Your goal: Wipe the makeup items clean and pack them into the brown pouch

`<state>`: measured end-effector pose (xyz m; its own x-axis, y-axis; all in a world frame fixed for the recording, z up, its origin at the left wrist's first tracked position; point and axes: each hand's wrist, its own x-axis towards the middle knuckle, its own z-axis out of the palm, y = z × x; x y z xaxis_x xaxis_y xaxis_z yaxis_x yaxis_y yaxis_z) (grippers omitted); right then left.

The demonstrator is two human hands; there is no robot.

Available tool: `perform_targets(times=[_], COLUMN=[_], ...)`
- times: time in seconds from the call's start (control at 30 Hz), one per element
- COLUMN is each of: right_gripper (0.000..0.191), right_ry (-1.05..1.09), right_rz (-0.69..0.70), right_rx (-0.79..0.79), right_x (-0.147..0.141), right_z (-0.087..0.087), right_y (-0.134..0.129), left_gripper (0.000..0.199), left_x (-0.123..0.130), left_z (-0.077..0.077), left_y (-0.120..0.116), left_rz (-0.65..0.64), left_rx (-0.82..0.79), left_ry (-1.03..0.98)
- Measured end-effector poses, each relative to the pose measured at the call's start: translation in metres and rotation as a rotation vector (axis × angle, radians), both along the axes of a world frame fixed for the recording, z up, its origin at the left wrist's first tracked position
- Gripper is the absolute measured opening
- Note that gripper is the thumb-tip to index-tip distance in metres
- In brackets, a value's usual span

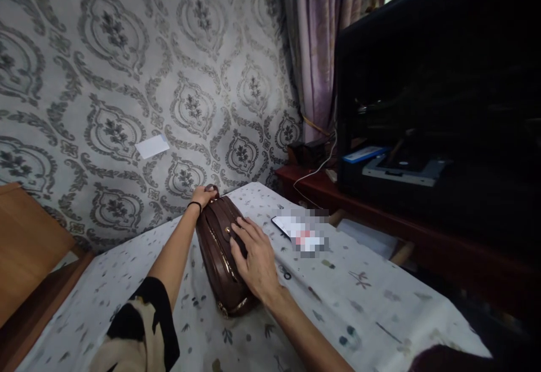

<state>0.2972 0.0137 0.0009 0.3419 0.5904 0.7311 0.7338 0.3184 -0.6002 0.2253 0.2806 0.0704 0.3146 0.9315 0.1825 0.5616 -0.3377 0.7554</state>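
A dark brown leather bag (215, 248) with gold zippers lies on the white patterned cloth, its long side running away from me. At its far end my left hand (203, 196) has its fingers closed round the bag's strap or handle. My right hand (256, 256) rests on the bag's right side with its fingers spread, near a small gold stud. To the right of the bag lies a phone (285, 226) with a lit screen, partly blurred out.
Patterned wallpaper with a white switch plate (153, 146) rises behind the cloth-covered surface (355, 299). On the right are a dark red desk (308, 180), a large black screen (439, 90) and a white cable. A wooden panel (34, 242) stands at left.
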Motion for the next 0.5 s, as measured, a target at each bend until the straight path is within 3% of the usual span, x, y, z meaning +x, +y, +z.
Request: perform_targets(times=[0.5], right_gripper=[0.035], right_ry=[0.012], right_rz=[0.054], right_rx=[0.015], right_x=[0.005], right_z=[0.006], right_y=[-0.002], left_gripper=[0.032], left_x=[-0.006], left_z=[0.002], left_y=[-0.009], left_rz=[-0.021], left_rx=[-0.107], left_ry=[-0.216])
